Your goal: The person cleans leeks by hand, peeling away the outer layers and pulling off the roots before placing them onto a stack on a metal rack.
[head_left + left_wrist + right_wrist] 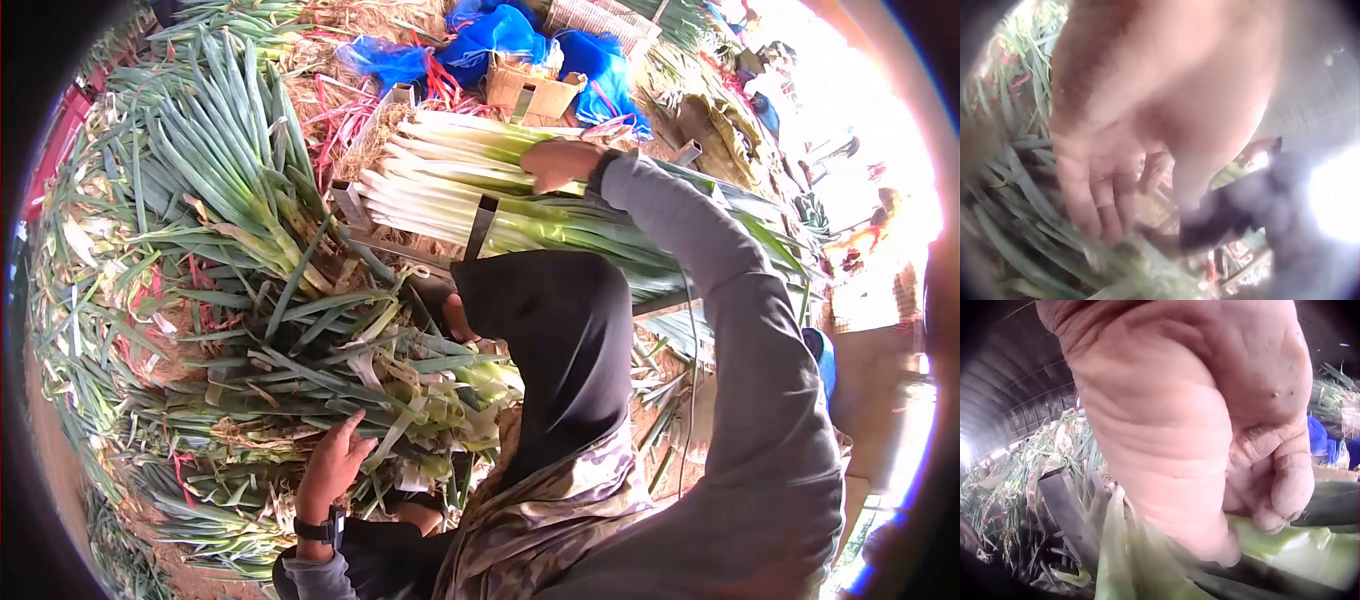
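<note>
A thick bundle of long green onions (440, 170), white ends to the left, lies in a metal rack (484, 215). Over its green part is my right hand (563, 164), palm down. In the right wrist view its bent fingers (1291, 481) rest against a pale green stalk (1310, 550), and the thumb points down beside a leaf. My left hand (335, 465), wearing a black wrist strap, hovers over a heap of loose onion leaves (330, 395). Its fingers (1075, 187) hang loosely, with nothing between them.
A large bunch of untrimmed green onions (225, 150) leans behind the rack to the left. Blue netting (495, 35) and a cardboard box (540, 95) stand at the back. Pink ties (340, 125) lie on the straw. My black-trousered knee (550, 320) rises close before the rack.
</note>
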The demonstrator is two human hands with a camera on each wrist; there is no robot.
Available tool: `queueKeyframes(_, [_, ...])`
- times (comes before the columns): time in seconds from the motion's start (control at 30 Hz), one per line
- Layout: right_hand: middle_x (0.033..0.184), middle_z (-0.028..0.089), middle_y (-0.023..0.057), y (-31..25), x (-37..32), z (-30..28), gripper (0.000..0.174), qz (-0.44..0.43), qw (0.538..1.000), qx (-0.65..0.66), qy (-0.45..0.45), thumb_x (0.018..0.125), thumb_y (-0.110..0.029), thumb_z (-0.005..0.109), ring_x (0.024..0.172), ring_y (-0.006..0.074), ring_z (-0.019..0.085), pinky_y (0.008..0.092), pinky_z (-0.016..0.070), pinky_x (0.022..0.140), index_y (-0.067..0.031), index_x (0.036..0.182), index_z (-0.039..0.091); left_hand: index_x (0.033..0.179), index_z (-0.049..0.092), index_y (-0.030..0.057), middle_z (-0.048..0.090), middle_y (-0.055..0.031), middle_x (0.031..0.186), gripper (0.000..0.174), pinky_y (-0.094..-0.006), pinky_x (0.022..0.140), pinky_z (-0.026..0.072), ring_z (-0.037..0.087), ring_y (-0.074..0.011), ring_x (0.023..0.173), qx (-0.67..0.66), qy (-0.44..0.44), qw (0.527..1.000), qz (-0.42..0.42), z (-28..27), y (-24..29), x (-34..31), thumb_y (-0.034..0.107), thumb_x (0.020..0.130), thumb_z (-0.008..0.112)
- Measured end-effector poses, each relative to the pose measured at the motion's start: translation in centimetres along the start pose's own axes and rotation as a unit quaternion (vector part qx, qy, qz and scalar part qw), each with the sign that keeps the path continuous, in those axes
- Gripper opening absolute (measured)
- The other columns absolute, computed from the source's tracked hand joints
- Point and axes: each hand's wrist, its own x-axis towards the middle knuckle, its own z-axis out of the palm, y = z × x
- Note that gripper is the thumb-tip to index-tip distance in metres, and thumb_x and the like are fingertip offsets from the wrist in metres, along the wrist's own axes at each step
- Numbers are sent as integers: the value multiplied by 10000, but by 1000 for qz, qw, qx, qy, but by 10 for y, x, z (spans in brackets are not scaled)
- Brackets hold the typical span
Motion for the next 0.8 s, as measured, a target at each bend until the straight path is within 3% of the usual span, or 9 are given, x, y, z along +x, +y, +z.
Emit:
queueKeyframes(0.03, [873,678,206,-8,9,-2,331,-22,999,25,40,726,-254,746,780,361,678,508,525,707,7,908,652,1427,511,52,630,-173,965,535,-422,799,523,649,-330,872,16,-6,1000,15,2,-5,5,194,944,694])
queueKeyframes(0.07, [827,685,195,-14,15,-7,335,46,994,102,-18,770,-260,755,688,310,694,466,535,641,29,893,637,1423,513,53,631,-184,996,534,-440,806,519,644,-353,894,45,-6,999,10,3,-9,7,205,943,692])
queueKeyframes(0.13, [741,679,165,-16,14,-4,322,46,974,223,3,800,-246,750,617,278,687,431,531,580,46,865,630,1416,519,57,631,-206,1056,534,-475,822,511,636,-397,938,102,-5,995,-1,1,-7,8,227,939,687])
queueKeyframes(0.2, [736,673,170,-4,10,-18,336,25,980,194,-46,801,-257,757,604,289,677,438,520,569,51,861,635,1414,517,54,619,-218,1083,538,-486,840,506,622,-417,971,127,2,991,32,0,-9,4,243,937,681])
queueKeyframes(0.23, [792,671,203,-3,3,-30,355,72,988,104,-86,792,-276,768,669,320,677,460,516,626,50,864,647,1413,516,53,613,-224,1097,541,-492,850,503,615,-426,988,140,7,989,49,-1,-8,3,251,936,678])
queueKeyframes(0.4, [820,664,208,11,-58,-29,352,58,996,-7,-68,769,-290,784,839,386,666,509,503,730,19,891,671,1416,501,30,601,-226,1065,550,-463,873,507,600,-407,992,183,-32,981,52,-1,9,0,241,938,673])
queueKeyframes(0.57, [1097,652,189,39,-68,35,333,-25,994,3,104,854,-296,724,1039,389,626,516,472,866,-47,1065,657,1415,502,27,603,-221,1065,559,-457,879,503,600,-397,998,184,-43,981,45,0,13,-2,237,930,684])
queueKeyframes(0.67, [1131,636,185,21,-74,28,301,-25,995,-12,98,878,-291,695,1040,368,621,505,468,865,-51,1056,655,1416,501,28,604,-219,1060,563,-455,879,503,602,-396,997,176,-47,983,37,0,13,-2,233,926,688])
queueKeyframes(0.8, [950,659,202,15,-42,20,258,30,998,-10,63,884,-263,647,908,388,648,506,493,790,-22,971,679,1440,486,69,600,-235,1107,586,-496,888,491,588,-432,1039,154,-64,986,11,1,13,3,224,914,693])
